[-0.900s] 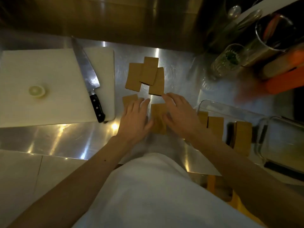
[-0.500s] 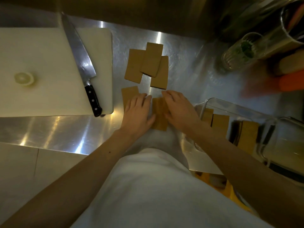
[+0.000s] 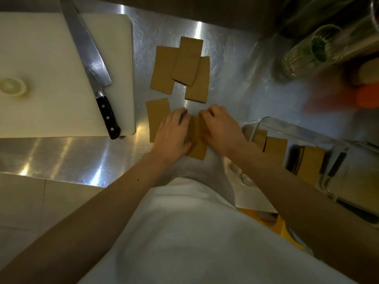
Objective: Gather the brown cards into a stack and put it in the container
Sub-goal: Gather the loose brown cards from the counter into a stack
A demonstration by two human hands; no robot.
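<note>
Three brown cards [image 3: 185, 65] lie overlapped on the steel counter, farther from me than my hands. Another single brown card [image 3: 156, 115] lies flat, partly under my left hand [image 3: 174, 134]. Between both hands a small stack of brown cards [image 3: 198, 138] is pinched from either side, my right hand [image 3: 222, 129] curled on its right edge. A clear glass container [image 3: 295, 130] sits to the right with more brown cards [image 3: 311, 160] standing inside it.
A white cutting board [image 3: 51, 78] at the left carries a large black-handled knife [image 3: 92, 68] and a pale round slice [image 3: 13, 87]. Glass jars [image 3: 303, 54] and orange items [image 3: 369, 95] crowd the back right. The counter's front edge [image 3: 61, 177] runs below my wrists.
Both hands have curled their fingers in and closed on the card stack between them, which were flatter before. The camera has tilted, so everything sits higher in view.
</note>
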